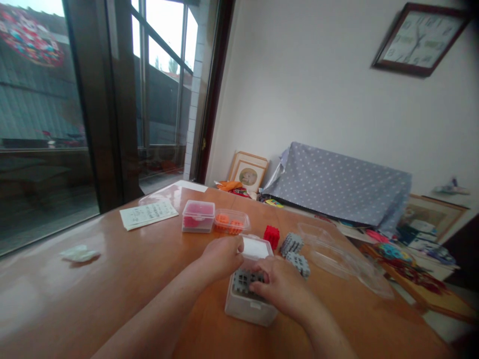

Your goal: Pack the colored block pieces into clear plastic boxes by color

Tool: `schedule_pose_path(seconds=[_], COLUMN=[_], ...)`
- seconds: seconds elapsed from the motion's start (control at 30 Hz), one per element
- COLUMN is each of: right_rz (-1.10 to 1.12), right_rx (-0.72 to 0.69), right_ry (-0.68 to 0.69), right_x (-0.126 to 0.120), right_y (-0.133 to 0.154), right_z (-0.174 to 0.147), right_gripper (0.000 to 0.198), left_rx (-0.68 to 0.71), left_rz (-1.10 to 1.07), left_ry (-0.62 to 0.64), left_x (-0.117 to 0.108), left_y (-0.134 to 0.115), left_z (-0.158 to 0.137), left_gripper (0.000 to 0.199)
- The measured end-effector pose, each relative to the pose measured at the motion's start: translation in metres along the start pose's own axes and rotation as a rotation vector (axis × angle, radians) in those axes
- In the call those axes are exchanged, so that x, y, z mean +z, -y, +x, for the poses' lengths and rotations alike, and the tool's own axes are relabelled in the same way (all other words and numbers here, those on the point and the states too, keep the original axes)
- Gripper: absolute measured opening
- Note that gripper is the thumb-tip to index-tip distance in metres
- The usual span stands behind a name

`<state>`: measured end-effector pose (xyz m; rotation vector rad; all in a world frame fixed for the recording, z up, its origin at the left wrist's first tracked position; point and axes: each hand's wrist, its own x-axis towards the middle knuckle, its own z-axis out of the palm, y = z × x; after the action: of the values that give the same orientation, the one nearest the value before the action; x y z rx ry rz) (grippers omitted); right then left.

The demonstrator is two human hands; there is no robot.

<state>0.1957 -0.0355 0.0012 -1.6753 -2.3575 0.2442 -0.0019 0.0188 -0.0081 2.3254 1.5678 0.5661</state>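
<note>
1. Left hand (pixel 224 254): fingers curled at the left edge of the raised lid (pixel 257 247); whether they grip it cannot be told.
2. Right hand (pixel 286 284): thumb and fingers bent, touching the grey pieces (pixel 242 282); whether they are closed on one cannot be told.
3. Clear box (pixel 249 310): stands on the wooden table (pixel 149 274), nearest the wearer, with the grey pieces inside and the lid at its far side.
4. Red block (pixel 272 237): beyond the right hand, near two grey blocks (pixel 292 244).
5. Shallow clear tray (pixel 246 220): contains orange pieces (pixel 235 227); just left of it is a lidded box with pink contents (pixel 198 217).
6. Clear plastic containers (pixel 333 259): on the table's right side.
7. Printed paper (pixel 149 213): at left, near the window.
</note>
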Motion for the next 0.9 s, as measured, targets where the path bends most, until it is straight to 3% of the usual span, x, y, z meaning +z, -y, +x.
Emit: schedule_pose_path(seconds=[0.23, 0.67, 0.8, 0.9], right_rz=[-0.109, -0.111, 0.008, 0.167], right_rx=[-0.064, -0.012, -0.005, 0.066], right_ry=[0.061, 0.031, -0.004, -0.121], right_x=[0.002, 0.010, 0.006, -0.001], right_y=[0.014, 0.020, 0.012, -0.002], right_z=[0.008, 0.013, 0.012, 0.006], right_gripper=[0.028, 0.032, 0.031, 0.028], left_rx=[0.011, 0.010, 0.008, 0.015], left_rz=[-0.025, -0.055, -0.064, -0.059], left_ry=[0.015, 0.021, 0.021, 0.016], left_x=[-0.002, 0.000, 0.000, 0.000], left_y=[0.000, 0.002, 0.002, 0.002], left_z=[0.000, 0.002, 0.002, 0.002], left_gripper=[0.018, 0.017, 0.015, 0.015])
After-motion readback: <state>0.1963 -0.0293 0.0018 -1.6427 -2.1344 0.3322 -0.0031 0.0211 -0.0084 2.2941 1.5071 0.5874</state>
